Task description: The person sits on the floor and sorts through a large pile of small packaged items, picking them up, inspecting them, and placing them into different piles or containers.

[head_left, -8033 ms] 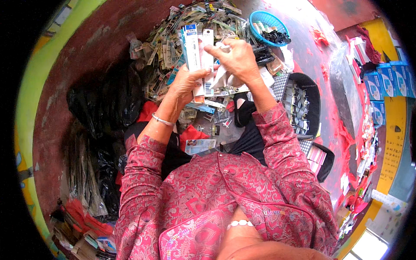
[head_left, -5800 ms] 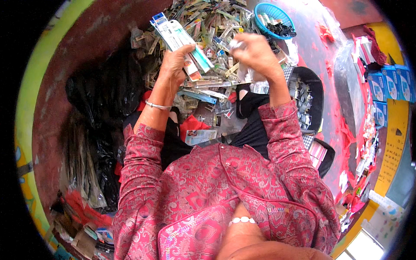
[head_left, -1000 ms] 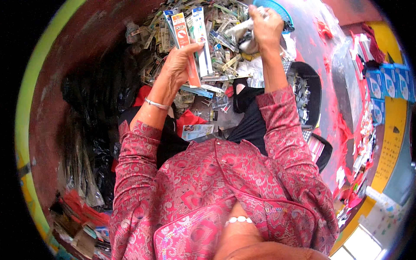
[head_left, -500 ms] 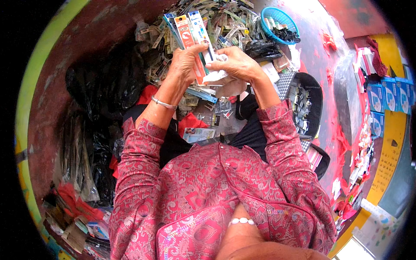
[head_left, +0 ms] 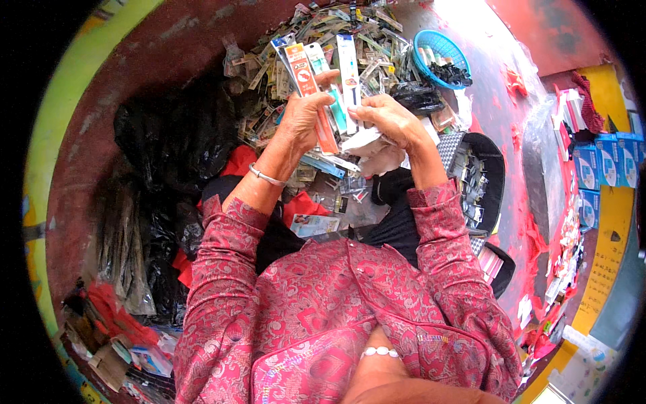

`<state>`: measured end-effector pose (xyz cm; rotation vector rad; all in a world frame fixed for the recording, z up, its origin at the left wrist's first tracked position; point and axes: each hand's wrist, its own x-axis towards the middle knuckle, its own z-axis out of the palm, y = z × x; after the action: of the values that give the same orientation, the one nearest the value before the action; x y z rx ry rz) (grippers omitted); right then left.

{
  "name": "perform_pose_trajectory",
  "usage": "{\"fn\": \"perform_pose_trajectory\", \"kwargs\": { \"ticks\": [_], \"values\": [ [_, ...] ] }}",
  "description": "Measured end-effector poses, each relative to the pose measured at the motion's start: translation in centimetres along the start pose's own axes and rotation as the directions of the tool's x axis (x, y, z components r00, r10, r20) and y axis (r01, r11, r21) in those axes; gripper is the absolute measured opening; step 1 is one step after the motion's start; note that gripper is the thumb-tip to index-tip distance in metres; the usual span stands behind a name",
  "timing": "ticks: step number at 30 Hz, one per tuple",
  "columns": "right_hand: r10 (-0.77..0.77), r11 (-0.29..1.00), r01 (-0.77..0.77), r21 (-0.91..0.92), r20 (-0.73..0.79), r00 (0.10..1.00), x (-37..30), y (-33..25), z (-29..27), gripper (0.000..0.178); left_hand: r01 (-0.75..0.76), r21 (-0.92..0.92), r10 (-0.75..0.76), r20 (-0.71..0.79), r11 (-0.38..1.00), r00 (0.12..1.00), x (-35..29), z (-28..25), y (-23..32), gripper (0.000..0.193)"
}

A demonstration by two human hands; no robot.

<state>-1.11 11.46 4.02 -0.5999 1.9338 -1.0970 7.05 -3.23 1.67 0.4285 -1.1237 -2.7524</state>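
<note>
Long flat toothbrush packs (head_left: pixel 316 81), fanned upright in left hand (head_left: pixel 301 118)

Fanning upward from the left hand (head_left: pixel 301 116): several long, flat blister packs (head_left: pixel 311 74), white, orange and teal, tilting left above the heap; standing nearly upright beside them, one white-and-blue pack (head_left: pixel 348 67), meeting the right hand (head_left: pixel 390 121) at its base.
</note>
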Motion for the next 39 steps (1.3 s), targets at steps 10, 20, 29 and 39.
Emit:
{"fn": "perform_pose_trajectory", "kwargs": {
  "ticks": [10,20,29,39],
  "values": [
    [-0.100,0.958,0.101,-0.269,0.017,0.995,-1.0,-1.1,0.0,0.038,0.072,0.017,-0.074,0.196,0.997,0.978,0.3,-0.7,-0.4,0.037],
    [0.023,0.933,0.041,-0.358,0.172,0.985,-0.8,-0.7,-1.1,0.043,0.252,-0.044,-0.216,0.387,0.967,0.896,0.0,-0.2,-0.4,0.057],
    [-0.193,0.950,0.092,-0.297,-0.333,0.923,-2.0,-3.5,-2.5,0.050,0.146,0.268,-0.201,0.190,0.952,0.961,0.4,0.2,-1.1,0.037],
    [-0.187,0.975,0.209,0.077,-0.232,0.955,0.2,-1.5,-1.0,0.028,0.255,0.224,-0.312,0.274,0.941,0.910,0.2,-0.8,-1.9,0.036]
  ]
}}
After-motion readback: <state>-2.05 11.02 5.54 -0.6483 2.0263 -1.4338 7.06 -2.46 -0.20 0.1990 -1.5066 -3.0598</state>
